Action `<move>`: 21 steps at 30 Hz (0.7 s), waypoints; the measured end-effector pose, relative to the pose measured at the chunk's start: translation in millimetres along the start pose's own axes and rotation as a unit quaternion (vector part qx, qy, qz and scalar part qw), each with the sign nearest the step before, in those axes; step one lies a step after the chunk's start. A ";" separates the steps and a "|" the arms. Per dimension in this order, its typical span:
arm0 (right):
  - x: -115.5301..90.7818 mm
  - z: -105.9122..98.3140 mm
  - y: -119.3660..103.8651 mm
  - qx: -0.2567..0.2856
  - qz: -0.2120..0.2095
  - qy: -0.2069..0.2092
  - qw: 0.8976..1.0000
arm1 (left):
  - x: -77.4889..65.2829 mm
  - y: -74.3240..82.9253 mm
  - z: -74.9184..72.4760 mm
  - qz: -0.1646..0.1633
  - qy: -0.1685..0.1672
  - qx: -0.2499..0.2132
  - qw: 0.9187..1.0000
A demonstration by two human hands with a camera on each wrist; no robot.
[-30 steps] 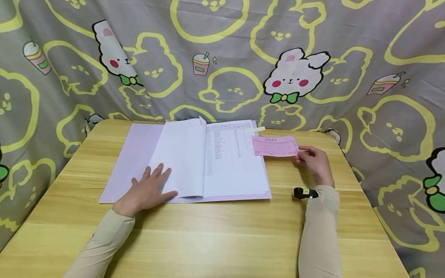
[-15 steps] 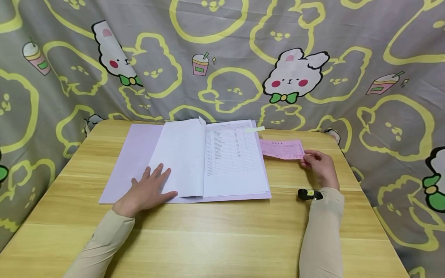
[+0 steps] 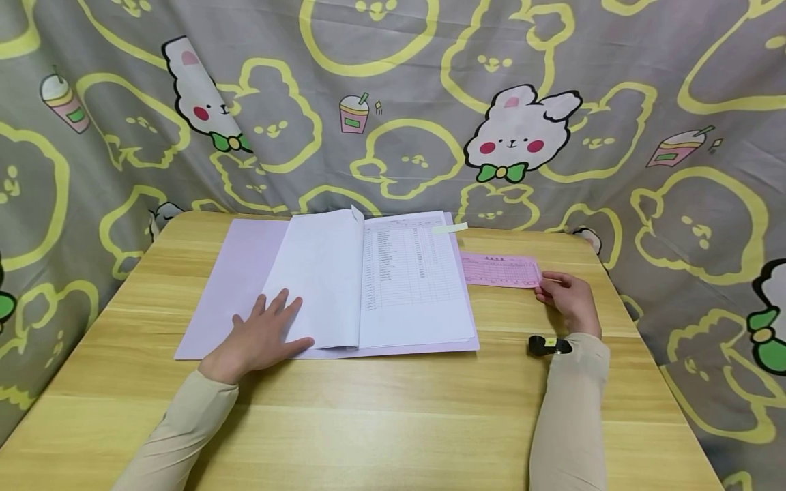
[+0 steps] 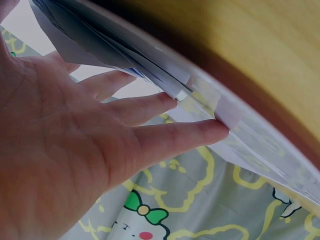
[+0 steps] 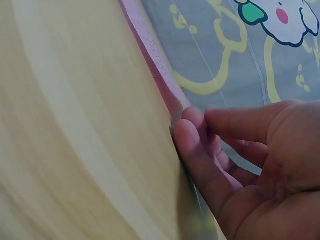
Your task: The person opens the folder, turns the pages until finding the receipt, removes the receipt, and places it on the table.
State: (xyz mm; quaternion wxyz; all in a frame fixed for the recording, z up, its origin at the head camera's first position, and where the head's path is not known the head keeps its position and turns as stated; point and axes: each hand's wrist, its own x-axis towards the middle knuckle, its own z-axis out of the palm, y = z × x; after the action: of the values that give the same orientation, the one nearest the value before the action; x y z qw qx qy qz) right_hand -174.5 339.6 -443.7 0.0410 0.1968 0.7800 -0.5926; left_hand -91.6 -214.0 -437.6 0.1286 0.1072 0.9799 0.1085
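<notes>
A lilac folder (image 3: 245, 259) lies spread on the table. On it, a blank white page (image 3: 325, 273) is turned to the left, and a printed table sheet (image 3: 411, 320) faces up at the right. My left hand (image 3: 258, 337) rests with spread fingers on the blank page and the folder's lower left. At the folder's right edge lies a pink printed slip (image 3: 500, 271); whether its left end is over or under the sheets I cannot tell. My right hand (image 3: 568, 300) pinches the slip's right end between thumb and fingers, also seen in the right wrist view.
A pale green sticky tab (image 3: 451, 228) juts out from the sheet's upper right. The wooden table (image 3: 368, 423) reaches back to a grey patterned curtain (image 3: 405, 88). A black device (image 3: 548, 345) sits on the right wrist.
My right hand has moved right and slightly nearer with the pink slip, which has slid off the printed sheet and now lies flatter by the folder's edge. My left hand has stayed put.
</notes>
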 end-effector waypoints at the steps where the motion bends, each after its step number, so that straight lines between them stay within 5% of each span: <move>1: -0.3 0.0 0.2 -0.001 0.002 0.001 1.000 | -0.1 0.0 -0.1 0.000 0.000 0.000 1.000; 7: -2.7 -1.7 -0.8 -0.058 -0.011 0.017 0.998 | -0.2 0.4 0.5 0.000 0.001 -0.002 1.000; 12: -6.9 -0.6 -9.6 -0.140 -0.072 -0.001 0.987 | 0.3 1.2 0.8 0.000 -0.002 -0.002 1.000; 16: -13.0 4.5 -24.2 -0.183 -0.139 -0.066 0.971 | 0.4 1.3 -1.5 -0.001 -0.001 -0.002 1.000; 21: -17.8 20.4 -38.1 -0.228 -0.167 -0.151 0.947 | -0.6 -1.8 -3.8 -0.005 0.000 -0.002 1.000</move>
State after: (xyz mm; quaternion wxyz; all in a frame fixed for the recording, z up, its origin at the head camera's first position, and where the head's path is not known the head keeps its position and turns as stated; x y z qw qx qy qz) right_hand -175.0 307.5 -409.8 0.1028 -0.0429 0.9007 -0.4200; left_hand -92.4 -216.6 -434.3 0.1292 0.1017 0.9803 0.1098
